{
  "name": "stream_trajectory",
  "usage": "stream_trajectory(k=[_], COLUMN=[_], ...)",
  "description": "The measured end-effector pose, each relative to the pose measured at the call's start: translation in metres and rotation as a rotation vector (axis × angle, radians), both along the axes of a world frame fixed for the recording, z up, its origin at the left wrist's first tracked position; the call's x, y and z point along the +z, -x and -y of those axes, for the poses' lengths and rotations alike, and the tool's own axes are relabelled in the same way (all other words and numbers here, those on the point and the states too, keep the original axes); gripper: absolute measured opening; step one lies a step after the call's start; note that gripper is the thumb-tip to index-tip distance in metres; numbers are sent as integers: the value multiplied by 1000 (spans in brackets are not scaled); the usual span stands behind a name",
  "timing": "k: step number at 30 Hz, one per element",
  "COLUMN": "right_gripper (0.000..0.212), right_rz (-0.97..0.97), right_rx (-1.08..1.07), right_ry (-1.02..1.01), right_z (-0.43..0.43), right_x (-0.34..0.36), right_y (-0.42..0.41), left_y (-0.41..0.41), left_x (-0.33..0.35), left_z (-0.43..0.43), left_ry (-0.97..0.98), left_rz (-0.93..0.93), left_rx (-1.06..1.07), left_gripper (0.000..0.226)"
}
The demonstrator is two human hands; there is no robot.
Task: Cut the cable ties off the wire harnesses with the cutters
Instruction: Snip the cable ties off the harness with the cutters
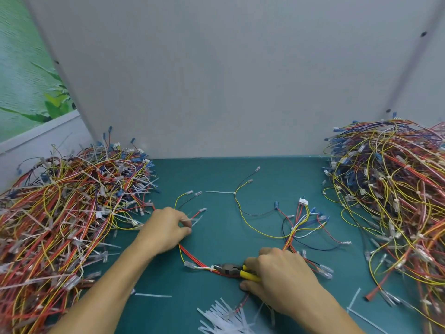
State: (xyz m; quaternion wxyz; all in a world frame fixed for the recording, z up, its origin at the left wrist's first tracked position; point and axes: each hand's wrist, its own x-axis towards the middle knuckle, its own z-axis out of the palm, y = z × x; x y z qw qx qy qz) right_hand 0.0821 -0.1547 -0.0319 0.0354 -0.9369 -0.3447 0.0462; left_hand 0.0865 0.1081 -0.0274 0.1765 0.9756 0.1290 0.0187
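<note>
1. Offcuts [221,317] of white tie lie piled at the near edge of the green mat [216,179], between your forearms; a few loose strips lie beside them.
2. Your right hand [281,278] is curled round the yellow handles of the cutters [232,270]; the black jaws point left and stand at a small white cable tie [211,269] on the harness [192,257]; whether they have bitten into it cannot be told.
3. Your left hand [166,229] has its fingers curled, pinching the harness near its clear terminal ends; the red bundle runs in a curve across the mat from that hand to the cutters.
4. Handling, as judged: the harness is light and limp and will twist or slide unless pinned; hold the bundle itself close beside the tie, not the terminals; the tie is thin, stiff plastic and should part cleanly; the wire insulation is soft and easily nicked, so take the strap alone.
5. Tangled harnesses form a left heap [60,213] and a right heap [390,201]; a further tie [234,193] sits on the yellow-and-black branch beyond your hands.
</note>
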Motion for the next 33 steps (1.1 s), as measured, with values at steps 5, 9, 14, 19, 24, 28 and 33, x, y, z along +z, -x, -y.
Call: stream_trajectory(k=[5,9,14,19,24,28,33], right_gripper=[39,38,37,38,39,39,40], right_rz=[-5,-11,-11,-12,-9,-11,-16], right_rx=[-2,-7,-3,-3,-2,-8,-9], right_ry=[5,10,11,10,12,8,7], right_z=[0,0,-1,0,-1,-1,0], right_x=[1,3,3,3,3,2,2], right_y=[1,2,3,3,3,2,2], left_y=[0,0,2,3,9,6,3], left_x=[-8,-11,-11,-3,16,28,22], left_z=[10,10,10,13,1,-17,-39], left_ry=[-219,-240,-278,-481,-483,-443,-365], left_rz=[-16,25,-28,-122,-290,-356,-180], left_rx=[61,54,-16,-66,-177,-320,-415], left_gripper=[20,15,20,20,32,20,21])
